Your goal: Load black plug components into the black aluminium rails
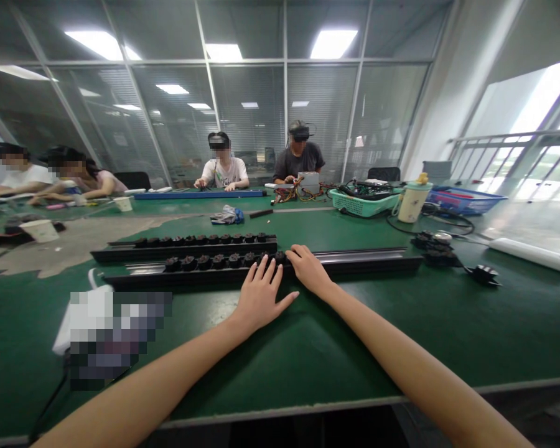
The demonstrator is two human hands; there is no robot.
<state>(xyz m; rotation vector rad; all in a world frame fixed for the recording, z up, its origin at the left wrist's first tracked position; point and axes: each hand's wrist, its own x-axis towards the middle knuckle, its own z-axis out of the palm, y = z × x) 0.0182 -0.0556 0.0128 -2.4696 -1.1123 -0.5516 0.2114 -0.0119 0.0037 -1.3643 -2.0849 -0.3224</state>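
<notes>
A long black rail (368, 264) lies across the green table in front of me, with a row of small black round pieces (218, 260) set along its left part. My left hand (260, 292) is open, its fingers spread and the fingertips resting on the rail's front edge and the pieces there. Beside it, my right hand (310, 269) has bent fingers closed at the rightmost black round piece (280, 256); the thumb's grip is partly hidden. Behind this rail lies a second black rail (182, 250) holding a similar row of pieces.
Loose black pieces (436, 247) lie at the right near a white bar (534, 255). Further back stand a cream tumbler (413, 204), a green basket (366, 205) and a blue basket (471, 200). A white power block (81, 317) sits front left. Several people work across the table.
</notes>
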